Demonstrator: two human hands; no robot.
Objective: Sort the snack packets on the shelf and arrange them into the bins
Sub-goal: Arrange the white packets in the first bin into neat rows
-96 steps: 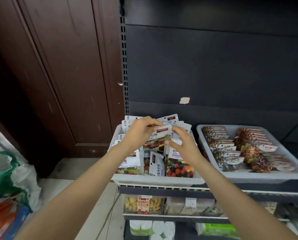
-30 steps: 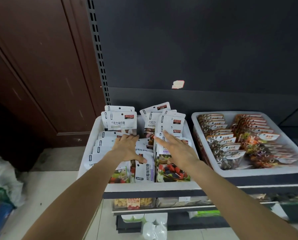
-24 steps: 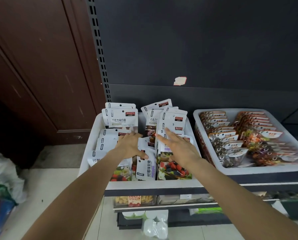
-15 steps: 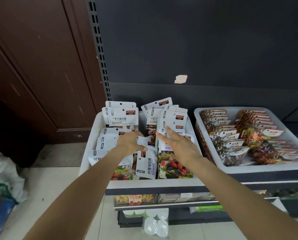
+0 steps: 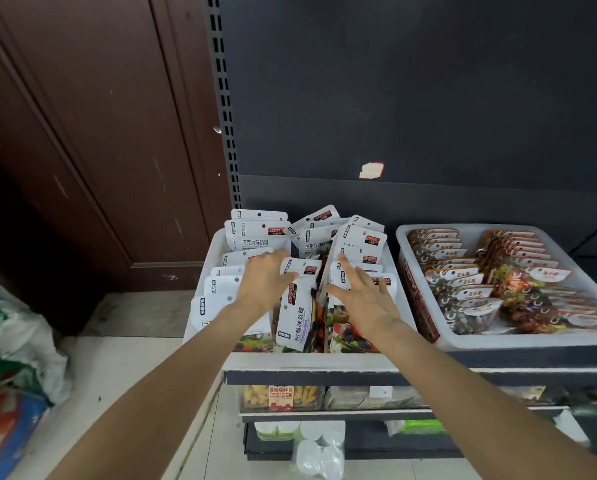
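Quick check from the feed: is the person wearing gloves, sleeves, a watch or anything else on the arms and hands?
Nothing worn shows. The left hand and right hand are bare, without gloves, rings or a watch in view. Both forearms are uncovered up to the frame's bottom edge, with no sleeve, cuff or strap visible.
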